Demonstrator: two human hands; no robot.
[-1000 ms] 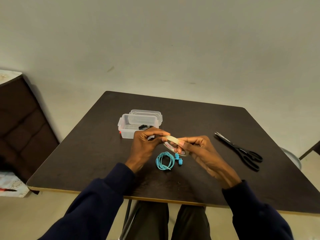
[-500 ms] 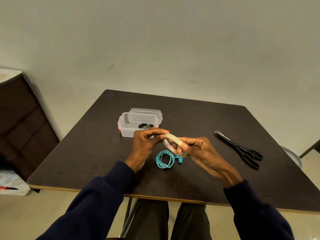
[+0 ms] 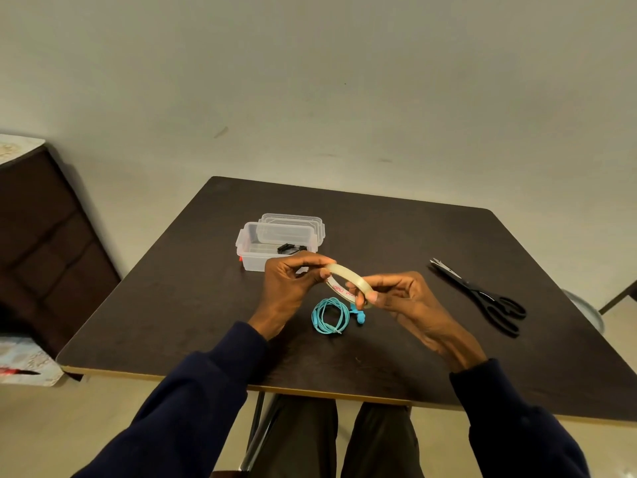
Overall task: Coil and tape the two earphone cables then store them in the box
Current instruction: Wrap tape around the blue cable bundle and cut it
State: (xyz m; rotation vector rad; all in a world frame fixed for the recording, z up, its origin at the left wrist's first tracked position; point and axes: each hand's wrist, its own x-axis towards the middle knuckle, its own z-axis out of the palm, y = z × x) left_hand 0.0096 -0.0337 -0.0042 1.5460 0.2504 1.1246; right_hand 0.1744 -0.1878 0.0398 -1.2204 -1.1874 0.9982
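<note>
A roll of clear tape (image 3: 349, 279) is held above the table between both hands. My left hand (image 3: 291, 284) pinches its far left edge with thumb and fingertips. My right hand (image 3: 400, 298) grips its near right side. Below the roll, a coiled blue earphone cable (image 3: 329, 316) lies on the table, its earbuds (image 3: 360, 317) beside it on the right. The clear plastic box (image 3: 253, 251) stands open behind my left hand, with a black coiled earphone (image 3: 289, 249) inside it.
The box's clear lid (image 3: 293, 220) lies behind the box. Black scissors (image 3: 482, 298) rest on the dark table (image 3: 172, 305) to the right. A dark cabinet (image 3: 44, 243) stands at the left, off the table.
The tape roll has turned and tilted between my hands, so more of its ring shows. My hands have spread slightly apart. The blue cable has not moved.
</note>
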